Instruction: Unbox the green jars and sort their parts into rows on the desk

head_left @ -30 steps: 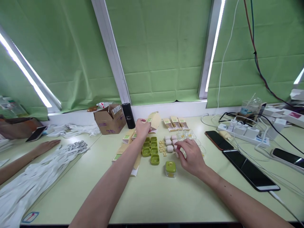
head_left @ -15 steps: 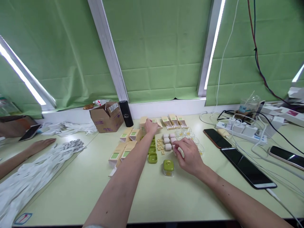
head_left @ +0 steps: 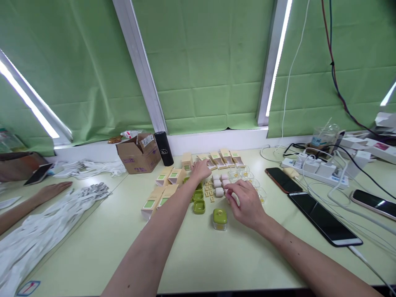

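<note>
My left hand (head_left: 201, 170) reaches over the far end of the green square tubs (head_left: 199, 207), below a row of small tan cartons (head_left: 225, 158). Its fingers are mostly hidden behind the back of the hand. My right hand (head_left: 246, 203) is bent, thumb and forefinger drawn together beside the white rounded blocks (head_left: 219, 192). Whatever is between those fingertips, if anything, is too small to make out. Little yellow pieces (head_left: 212, 199) lie between tubs and blocks. Clear cups (head_left: 261, 194) stand behind my right hand. A green-lidded clear box (head_left: 220, 218) sits nearer me.
More tan cartons (head_left: 150, 203) stand left of my left forearm. A cardboard box (head_left: 139, 154) and black bottle (head_left: 163, 148) are at the back. Phones (head_left: 324, 218) and a power strip (head_left: 315, 170) with cables lie right. Another person's hand (head_left: 55, 189) rests by white strips (head_left: 55, 227).
My left hand has drawn slightly back and right from the cartons; one carton there now stands uncovered and another lies in the row. My right hand has barely moved.
</note>
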Motion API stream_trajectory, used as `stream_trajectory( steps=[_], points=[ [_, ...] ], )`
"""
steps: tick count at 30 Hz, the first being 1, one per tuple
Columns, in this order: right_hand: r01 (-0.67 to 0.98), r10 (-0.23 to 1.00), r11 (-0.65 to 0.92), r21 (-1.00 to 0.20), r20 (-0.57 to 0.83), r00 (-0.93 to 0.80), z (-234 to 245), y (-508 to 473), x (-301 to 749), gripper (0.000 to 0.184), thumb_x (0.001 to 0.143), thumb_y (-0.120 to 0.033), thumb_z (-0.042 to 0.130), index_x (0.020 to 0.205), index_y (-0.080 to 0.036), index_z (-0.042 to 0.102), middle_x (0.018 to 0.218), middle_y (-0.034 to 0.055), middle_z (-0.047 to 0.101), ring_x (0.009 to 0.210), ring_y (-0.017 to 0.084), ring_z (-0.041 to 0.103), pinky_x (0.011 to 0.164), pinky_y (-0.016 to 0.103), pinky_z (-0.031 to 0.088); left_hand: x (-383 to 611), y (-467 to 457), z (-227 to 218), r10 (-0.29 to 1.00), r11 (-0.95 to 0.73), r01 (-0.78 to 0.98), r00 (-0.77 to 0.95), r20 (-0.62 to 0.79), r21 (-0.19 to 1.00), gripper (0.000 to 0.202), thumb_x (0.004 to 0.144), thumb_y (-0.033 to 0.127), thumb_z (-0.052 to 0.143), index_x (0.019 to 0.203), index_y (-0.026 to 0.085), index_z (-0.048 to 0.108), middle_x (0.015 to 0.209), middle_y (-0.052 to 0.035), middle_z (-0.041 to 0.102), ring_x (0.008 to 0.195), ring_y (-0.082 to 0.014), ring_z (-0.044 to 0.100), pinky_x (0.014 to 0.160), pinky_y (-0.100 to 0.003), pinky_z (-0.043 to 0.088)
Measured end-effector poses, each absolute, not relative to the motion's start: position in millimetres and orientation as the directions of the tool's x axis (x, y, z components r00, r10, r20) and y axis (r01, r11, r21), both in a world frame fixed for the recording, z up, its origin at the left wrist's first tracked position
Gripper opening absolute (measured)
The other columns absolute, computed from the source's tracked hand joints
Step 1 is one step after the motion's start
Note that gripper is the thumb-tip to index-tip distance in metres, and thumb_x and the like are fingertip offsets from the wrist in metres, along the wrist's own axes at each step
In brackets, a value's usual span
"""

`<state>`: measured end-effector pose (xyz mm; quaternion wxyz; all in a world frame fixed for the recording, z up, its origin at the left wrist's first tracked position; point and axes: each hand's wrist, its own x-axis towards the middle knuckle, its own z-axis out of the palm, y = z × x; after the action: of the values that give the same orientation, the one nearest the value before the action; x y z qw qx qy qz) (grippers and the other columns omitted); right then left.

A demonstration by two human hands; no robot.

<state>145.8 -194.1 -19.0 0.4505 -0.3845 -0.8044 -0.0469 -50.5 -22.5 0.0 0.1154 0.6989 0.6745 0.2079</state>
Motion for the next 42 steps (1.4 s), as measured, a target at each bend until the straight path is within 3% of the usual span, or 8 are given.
stream_trajectory(
  steps=[11,18,22,25,30,34,39,42],
  points=[
    [0.665,0.581,0.698,-0.265,0.752,-0.311,-20,-194,146,0.021,0.093,-0.013,0.056,0.111,-0.022,0.063,0.087,0.006,0.073,0.086,0.026,0.061,0.074,0.04,0.04,-38,-9,3,1.0,-0.011,0.909,-0.001,0.028,0.418,0.062,0.071,0.025,0.071,0.132,0.024,0.058,0.138,-0.0167,0.066,0.142,-0.0401,0.047,0.111,-0.055,0.039],
    [0.663,0.582,0.699,-0.267,0.752,-0.31,-20,-194,146,0.02,0.094,-0.013,0.055,0.11,-0.021,0.063,0.087,0.0059,0.073,0.086,0.025,0.06,0.074,0.04,0.041,-41,-26,10,0.994,-0.049,0.883,-0.005,0.112,0.466,0.077,0.073,0.02,0.067,0.147,0.022,0.045,0.144,-0.0198,0.061,0.15,-0.0437,0.037,0.115,-0.061,0.032],
    [0.665,0.569,0.699,-0.263,0.767,-0.295,-19,-193,148,0.02,0.093,-0.013,0.056,0.11,-0.021,0.064,0.086,0.0052,0.072,0.085,0.025,0.061,0.074,0.04,0.041,-51,-59,21,0.977,-0.154,0.863,0.062,0.202,0.481,0.073,0.077,0.013,0.06,0.147,0.024,0.045,0.144,-0.0158,0.062,0.152,-0.0382,0.031,0.117,-0.058,0.03],
    [0.673,0.563,0.694,-0.255,0.775,-0.287,-18,-192,149,0.019,0.094,-0.013,0.055,0.109,-0.022,0.064,0.086,0.0057,0.073,0.085,0.025,0.062,0.073,0.04,0.041,-64,-98,27,0.954,-0.27,0.837,0.165,0.251,0.476,0.061,0.079,0.011,0.056,0.138,0.029,0.055,0.136,-0.008,0.067,0.147,-0.032,0.039,0.117,-0.051,0.035],
    [0.684,0.547,0.69,-0.239,0.791,-0.276,-19,-192,148,0.017,0.095,-0.013,0.053,0.106,-0.022,0.064,0.087,0.0067,0.073,0.085,0.026,0.062,0.072,0.04,0.04,-86,-171,30,0.828,-0.559,0.729,0.467,0.311,0.395,0.049,0.081,0.009,0.058,0.123,0.034,0.067,0.124,-0.0061,0.069,0.129,-0.0296,0.056,0.105,-0.046,0.049],
    [0.679,0.539,0.692,-0.246,0.801,-0.259,-21,-191,146,0.017,0.095,-0.013,0.053,0.104,-0.022,0.065,0.087,0.0062,0.073,0.085,0.025,0.063,0.073,0.04,0.041,-86,-211,33,0.703,-0.707,0.607,0.659,0.268,0.362,0.048,0.081,0.019,0.075,0.125,0.036,0.066,0.115,-0.004,0.072,0.115,-0.0282,0.062,0.091,-0.039,0.054],
    [0.675,0.541,0.692,-0.257,0.803,-0.249,-25,-189,148,0.017,0.094,-0.013,0.054,0.104,-0.02,0.065,0.088,0.0065,0.073,0.084,0.025,0.063,0.073,0.039,0.043,-72,-224,35,0.769,-0.595,0.694,0.639,0.035,0.405,0.043,0.08,0.03,0.083,0.121,0.028,0.07,0.108,-0.0067,0.069,0.115,-0.0319,0.056,0.096,-0.043,0.046],
    [0.668,0.539,0.696,-0.265,0.807,-0.241,-25,-189,148,0.016,0.095,-0.014,0.053,0.104,-0.02,0.064,0.088,0.0069,0.072,0.084,0.025,0.062,0.073,0.039,0.045,-74,-217,36,0.819,-0.49,0.709,0.574,-0.011,0.508,0.041,0.085,0.039,0.079,0.123,0.027,0.071,0.114,-0.0073,0.064,0.12,-0.0305,0.054,0.104,-0.044,0.044]
  ],
)
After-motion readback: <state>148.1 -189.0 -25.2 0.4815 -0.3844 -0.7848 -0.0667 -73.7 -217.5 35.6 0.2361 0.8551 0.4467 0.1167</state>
